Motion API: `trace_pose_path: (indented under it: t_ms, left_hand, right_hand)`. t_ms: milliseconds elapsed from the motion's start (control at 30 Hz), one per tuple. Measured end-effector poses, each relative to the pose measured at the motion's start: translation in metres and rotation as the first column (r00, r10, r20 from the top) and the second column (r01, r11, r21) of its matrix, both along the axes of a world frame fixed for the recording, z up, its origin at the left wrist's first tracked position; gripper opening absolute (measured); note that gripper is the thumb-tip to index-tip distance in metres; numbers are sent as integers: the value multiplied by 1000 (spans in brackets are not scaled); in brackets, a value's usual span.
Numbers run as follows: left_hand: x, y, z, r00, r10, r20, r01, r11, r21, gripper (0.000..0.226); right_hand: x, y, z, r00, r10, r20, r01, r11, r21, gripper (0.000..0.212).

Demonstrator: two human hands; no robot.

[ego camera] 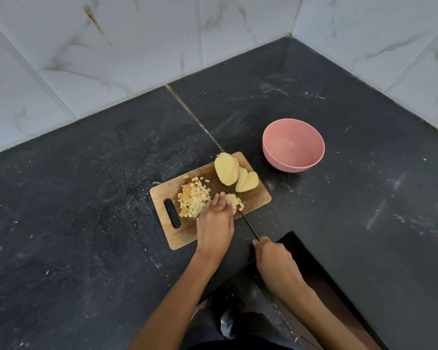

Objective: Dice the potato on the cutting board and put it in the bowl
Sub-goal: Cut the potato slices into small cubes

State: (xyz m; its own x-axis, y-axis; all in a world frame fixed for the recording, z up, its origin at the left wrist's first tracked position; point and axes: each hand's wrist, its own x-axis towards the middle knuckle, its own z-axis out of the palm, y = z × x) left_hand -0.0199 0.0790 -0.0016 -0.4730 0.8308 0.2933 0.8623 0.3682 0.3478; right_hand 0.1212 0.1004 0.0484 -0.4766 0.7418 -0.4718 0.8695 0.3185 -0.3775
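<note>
A wooden cutting board lies on the dark counter. A pile of diced potato sits on its left part, near the handle slot. Several potato slices lean together at its far right corner. My left hand presses its fingertips on a small stack of potato strips near the board's right edge. My right hand grips the handle of a knife, whose thin blade reaches to the strips. An empty pink bowl stands to the right, beyond the board.
Marble-patterned tiled walls meet in a corner behind the counter. The black stone counter has a step-shaped front edge at the lower right, near my right hand. White specks lie scattered over the counter.
</note>
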Motion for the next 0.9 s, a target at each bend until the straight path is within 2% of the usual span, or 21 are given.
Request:
trace_pose_path:
  t_ms: [133,233,633,900]
  left_hand:
    - [-1,-7,-1,998,2,-65,-5,999,-38,30]
    - [-2,-8,1,999,-5,-39,3,999,-32,28]
    - [-7,-7,0,999,-41,2,41,998,-38,30]
    - [-5,-6,1,1000,-25,-1,25,999,-38,25]
  right_hand:
    - [-9,8,8,995,-20,-94,22,1000,18,30]
    - [-27,15,5,993,-12,-117,11,1000,-10,32]
    - [-63,17,-7,999,-44,0,44,999,23,31]
    - [-41,7,-10,998,-19,59,19,1000,5,31]
